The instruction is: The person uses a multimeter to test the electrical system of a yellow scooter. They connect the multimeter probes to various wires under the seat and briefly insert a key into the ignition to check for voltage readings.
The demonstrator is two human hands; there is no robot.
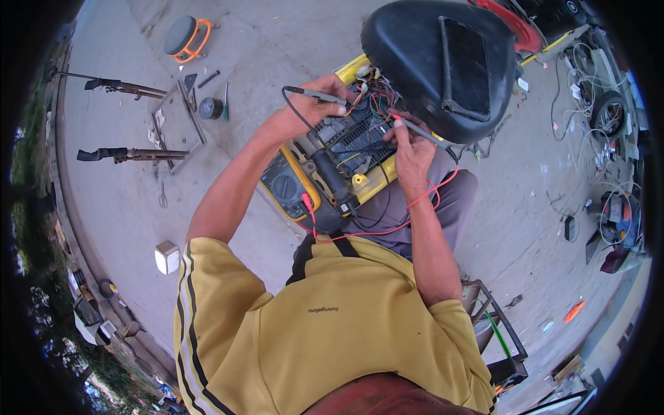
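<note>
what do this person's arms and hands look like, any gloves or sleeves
The left hand and right hand wear no gloves, and no watch or bracelet shows. The left sleeve is short and mustard yellow, with black and white stripes down its outer side. The right sleeve is short and the same yellow.

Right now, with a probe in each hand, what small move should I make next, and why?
Probably check that the black-lead probe in your left hand is seated firmly: it and the red-lead probe in your right hand point toward the tangled wires, but contact can't be made out.
</note>
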